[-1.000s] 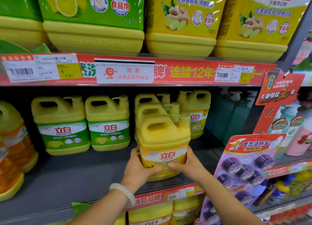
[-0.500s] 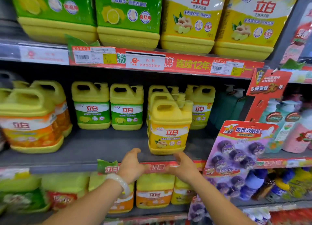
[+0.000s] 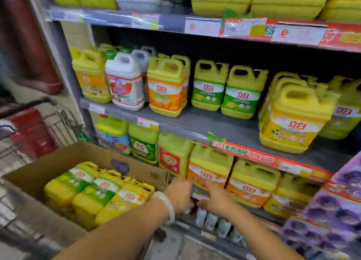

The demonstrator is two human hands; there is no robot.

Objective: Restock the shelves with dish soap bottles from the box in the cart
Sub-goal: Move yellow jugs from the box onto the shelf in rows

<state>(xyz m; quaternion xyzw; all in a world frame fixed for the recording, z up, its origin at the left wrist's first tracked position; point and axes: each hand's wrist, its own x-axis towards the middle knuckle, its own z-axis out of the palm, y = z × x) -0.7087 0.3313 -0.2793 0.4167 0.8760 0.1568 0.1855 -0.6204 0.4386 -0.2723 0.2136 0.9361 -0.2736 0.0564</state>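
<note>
Down-left of your hands: cardboard box [image 3: 58, 163] in the wire cart [image 3: 58, 123], holding the dish soap bottles [image 3: 93, 191] lying on their sides, handles pointing up and away from you.
Nearer hand: your left hand [image 3: 180, 194], just right of the box rim.
Right hand [image 3: 216, 198]: farther off.
Fingers: both hands empty, loosely spread; blur hides detail.
Count: three bottle rows visible in the box; one front yellow ginger bottle [image 3: 293, 121] on the middle shelf [image 3: 214, 123].

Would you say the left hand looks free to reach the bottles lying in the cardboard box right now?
Probably yes. The left hand holds nothing and hangs just right of the cardboard box, whose top is open. The bottles lie exposed on their sides with nothing over them; only the box's near-right wall stands between.
</note>
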